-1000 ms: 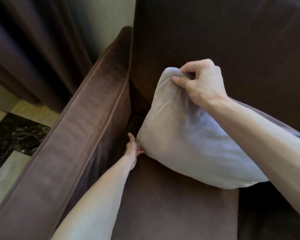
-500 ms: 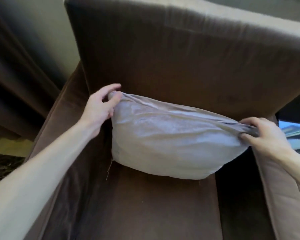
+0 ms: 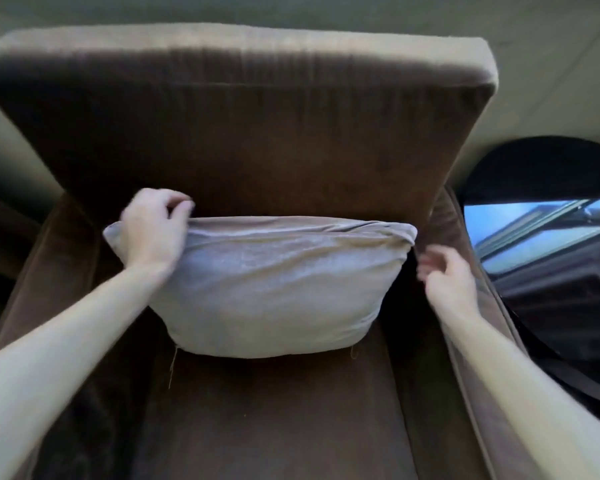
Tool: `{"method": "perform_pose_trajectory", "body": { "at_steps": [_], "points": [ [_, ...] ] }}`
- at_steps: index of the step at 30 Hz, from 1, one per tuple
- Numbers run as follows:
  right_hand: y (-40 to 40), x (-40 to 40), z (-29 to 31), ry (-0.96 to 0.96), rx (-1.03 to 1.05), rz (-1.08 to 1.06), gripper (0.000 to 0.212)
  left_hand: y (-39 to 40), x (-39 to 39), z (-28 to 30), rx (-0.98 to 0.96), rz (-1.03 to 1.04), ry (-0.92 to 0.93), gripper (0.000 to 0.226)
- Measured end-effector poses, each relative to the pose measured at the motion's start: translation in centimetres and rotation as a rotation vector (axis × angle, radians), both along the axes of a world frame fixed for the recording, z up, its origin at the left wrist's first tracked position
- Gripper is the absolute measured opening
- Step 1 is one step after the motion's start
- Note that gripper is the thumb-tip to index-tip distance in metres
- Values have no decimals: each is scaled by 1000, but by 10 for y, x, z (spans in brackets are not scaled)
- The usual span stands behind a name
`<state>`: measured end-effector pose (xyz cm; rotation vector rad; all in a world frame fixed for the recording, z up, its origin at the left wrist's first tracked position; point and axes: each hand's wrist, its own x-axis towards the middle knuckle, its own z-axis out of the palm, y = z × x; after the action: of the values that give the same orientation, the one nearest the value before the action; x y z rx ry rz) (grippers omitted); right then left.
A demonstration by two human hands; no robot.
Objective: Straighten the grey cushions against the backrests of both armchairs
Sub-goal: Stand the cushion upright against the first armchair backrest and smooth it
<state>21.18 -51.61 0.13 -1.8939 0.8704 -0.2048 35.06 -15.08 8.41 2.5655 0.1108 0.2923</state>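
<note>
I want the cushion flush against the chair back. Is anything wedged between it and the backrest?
Nothing visible. The grey cushion stands on the seat with its top edge against the backrest; the left hand rests on its upper left corner.

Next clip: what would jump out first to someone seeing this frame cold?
The grey cushion stands out pale and centred, propped on the seat against the backrest of the brown armchair. The left hand lies over its upper left corner, while the blurred right hand hangs just off its right edge. A dark glossy round table sits at right.
</note>
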Motion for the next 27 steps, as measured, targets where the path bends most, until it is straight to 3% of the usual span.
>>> {"method": "perform_pose_trajectory", "body": {
  "at_steps": [3,6,8,10,14,17,21,24,27],
  "points": [
    [5,-27,-68,308,220,54,45,-94,-6,-6,18,-422,48,28],
    [18,-37,-106,490,177,145,53,-187,-16,-10,139,-733,196,63],
    [24,-31,-132,508,166,250,64,-227,-19,-15,313,-818,238,65],
    [26,-23,-156,504,125,318,65,-246,-18,-23,412,-843,193,46],
    [33,-22,-178,467,15,222,24,-241,-4,-25,274,-695,72,15],
    [34,-33,-182,475,84,130,19,-232,-2,-25,163,-610,46,24],
    [28,-30,-156,473,117,213,27,-222,-9,-23,75,-688,68,18],
    [20,-27,-116,381,115,189,42,-202,-10,-17,50,-723,33,28],
    [19,-23,-58,205,12,137,29,-161,-18,-6,21,-654,21,30]
  ]
}}
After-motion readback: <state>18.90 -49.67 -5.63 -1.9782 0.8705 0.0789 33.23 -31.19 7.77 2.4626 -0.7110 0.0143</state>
